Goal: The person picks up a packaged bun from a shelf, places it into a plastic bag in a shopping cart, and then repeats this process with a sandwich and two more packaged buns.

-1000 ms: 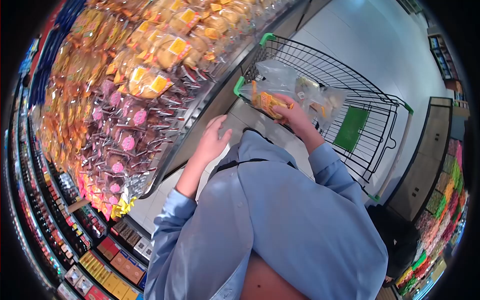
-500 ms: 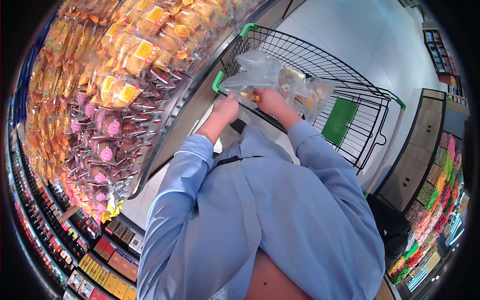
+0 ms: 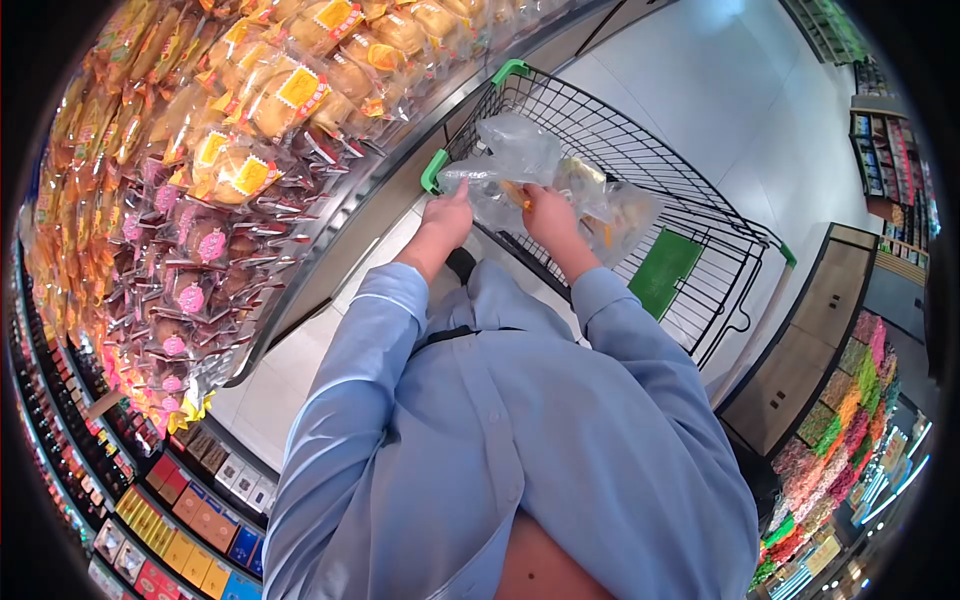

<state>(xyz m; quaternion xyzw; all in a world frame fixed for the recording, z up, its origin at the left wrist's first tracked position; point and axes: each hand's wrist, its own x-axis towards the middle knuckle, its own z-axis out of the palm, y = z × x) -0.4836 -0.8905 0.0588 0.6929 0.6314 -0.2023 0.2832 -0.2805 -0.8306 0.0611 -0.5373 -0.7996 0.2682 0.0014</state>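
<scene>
A clear plastic bag [image 3: 520, 145] lies puffed up over the near end of the shopping cart [image 3: 640, 135]. My left hand [image 3: 448, 216] is closed, its fingertips pinching the near edge of this bag. To its right, my right hand [image 3: 552, 218] is closed on a small orange-yellow packet [image 3: 514, 192], whose details are partly hidden by the fingers and the plastic. Beside that hand, another clear bag [image 3: 632, 215] with pale packaged food inside rests in the cart.
On the left, a display holds many wrapped pastries [image 3: 285, 100] and dark packets with pink labels [image 3: 190, 298]. A green panel [image 3: 665, 272] is fixed to the cart's wire side. Wooden cabinets [image 3: 800, 340] and a colourful sweets display [image 3: 840, 430] stand at the right.
The view has turned slightly, so the cart and shelves sit differently in it. Both hands stay close to the bag; the orange-yellow packet remains at my right fingertips.
</scene>
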